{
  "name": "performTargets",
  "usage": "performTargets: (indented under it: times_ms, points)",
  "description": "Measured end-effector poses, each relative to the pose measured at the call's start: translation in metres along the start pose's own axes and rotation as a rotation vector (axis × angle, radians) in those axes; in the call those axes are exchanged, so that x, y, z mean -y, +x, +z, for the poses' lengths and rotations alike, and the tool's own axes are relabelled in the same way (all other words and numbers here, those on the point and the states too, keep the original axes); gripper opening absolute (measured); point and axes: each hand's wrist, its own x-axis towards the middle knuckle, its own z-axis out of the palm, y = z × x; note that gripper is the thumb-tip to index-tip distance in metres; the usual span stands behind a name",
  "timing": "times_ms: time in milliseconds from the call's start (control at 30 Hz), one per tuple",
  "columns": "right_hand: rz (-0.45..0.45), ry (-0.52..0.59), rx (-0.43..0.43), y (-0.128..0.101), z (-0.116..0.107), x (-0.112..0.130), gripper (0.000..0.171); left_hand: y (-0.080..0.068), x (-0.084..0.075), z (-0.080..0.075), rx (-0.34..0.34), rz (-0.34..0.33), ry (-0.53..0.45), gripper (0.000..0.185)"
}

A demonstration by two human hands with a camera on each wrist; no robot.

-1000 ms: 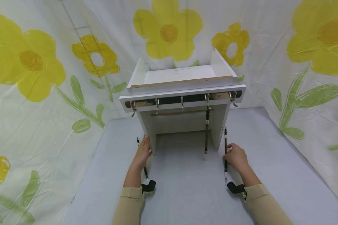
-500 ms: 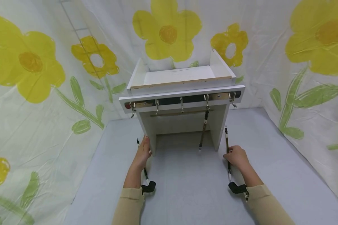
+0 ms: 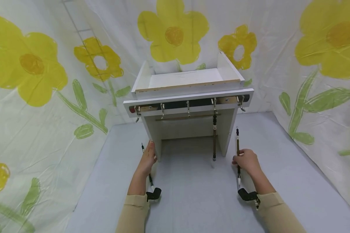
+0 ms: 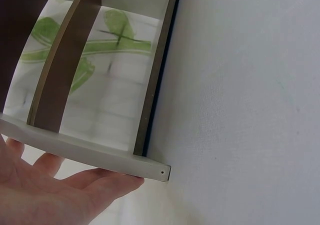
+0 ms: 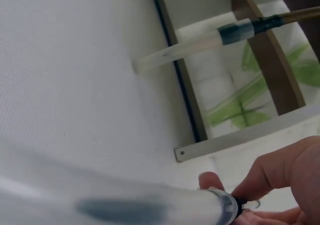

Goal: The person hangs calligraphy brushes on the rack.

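Note:
A white wooden rack (image 3: 189, 96) with a row of metal hooks (image 3: 162, 108) stands on the grey table (image 3: 192, 200). One brush (image 3: 214, 139) hangs from the fourth hook, its capped tip just above the table. My left hand (image 3: 147, 160) rests with straight fingers against the rack's left side panel (image 4: 90, 152); the left wrist view shows the left hand (image 4: 55, 195) under that panel's edge. A second brush (image 3: 151, 181) lies on the table beside it. My right hand (image 3: 248, 161) pinches a third brush (image 3: 237, 142) upright beside the rack's right panel. The right wrist view shows my right hand (image 5: 280, 180) on that held brush (image 5: 125, 205).
Cloth printed with yellow flowers (image 3: 175, 30) hangs close behind the rack and down both sides. The other hooks, such as the right end hook (image 3: 241, 103), carry nothing. An open shelf tray (image 3: 186, 77) tops the rack.
The hanging brush swung left and has come back to near vertical. My right hand moved its brush slightly up and to the right. The left hand stayed put.

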Motion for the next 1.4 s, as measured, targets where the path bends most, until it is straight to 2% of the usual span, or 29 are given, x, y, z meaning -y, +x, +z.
performTargets:
  times_ms: [267, 767, 1067, 1300, 1400]
  points:
    - [-0.023, 0.093, -0.016, -0.004, -0.003, 0.008, 0.055, 0.000, 0.000, 0.000, 0.000, 0.006, -0.020, 0.083]
    - [-0.125, 0.160, -0.134, -0.018, -0.011, 0.025, 0.050, 0.002, -0.002, 0.001, -0.003, 0.009, -0.005, 0.085]
    - [-0.142, 0.185, -0.189, -0.028, -0.015, 0.041, 0.046, -0.001, 0.000, 0.000, -0.003, 0.005, 0.004, 0.084]
    - [-0.239, 0.200, -0.257, -0.039, -0.017, 0.050, 0.042, -0.001, 0.000, -0.001, 0.007, 0.016, 0.005, 0.084]
    - [-0.277, 0.188, -0.303, -0.042, -0.017, 0.052, 0.040, -0.003, -0.005, -0.002, 0.018, 0.011, -0.002, 0.082]
